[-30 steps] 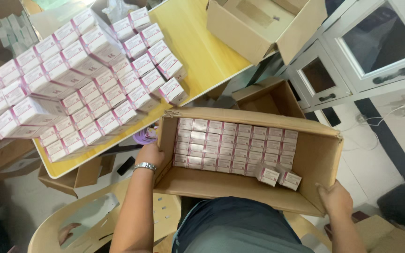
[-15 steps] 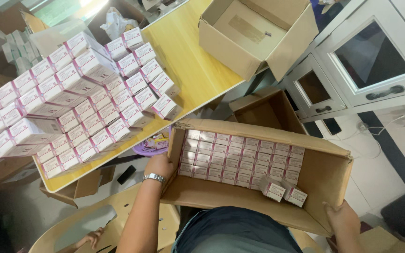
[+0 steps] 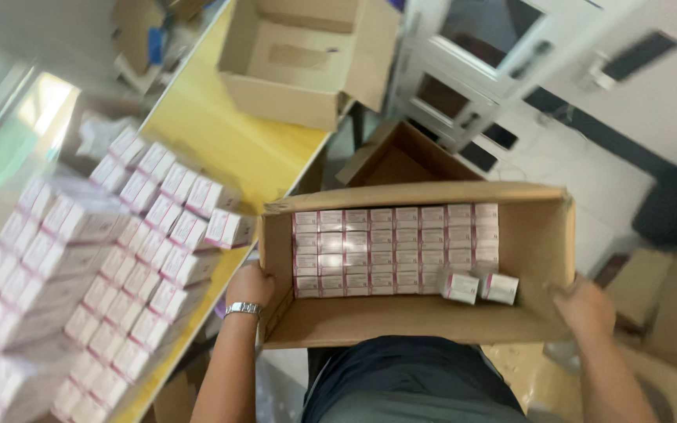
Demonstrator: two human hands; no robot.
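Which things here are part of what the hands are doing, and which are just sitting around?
In hand:
- cardboard box, gripped by left hand and right hand at its ends
- small pink-and-white cartons packed inside

Lying about:
- stacked cartons on the yellow table
- empty open box on the table
- open box on the floor
- white cabinet

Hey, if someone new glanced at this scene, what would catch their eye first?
Probably the open cardboard box held at centre, left hand and right hand gripping its ends, with neat rows of small white-and-pink cartons inside. Next, the stacks of matching cartons on the yellow table at left.
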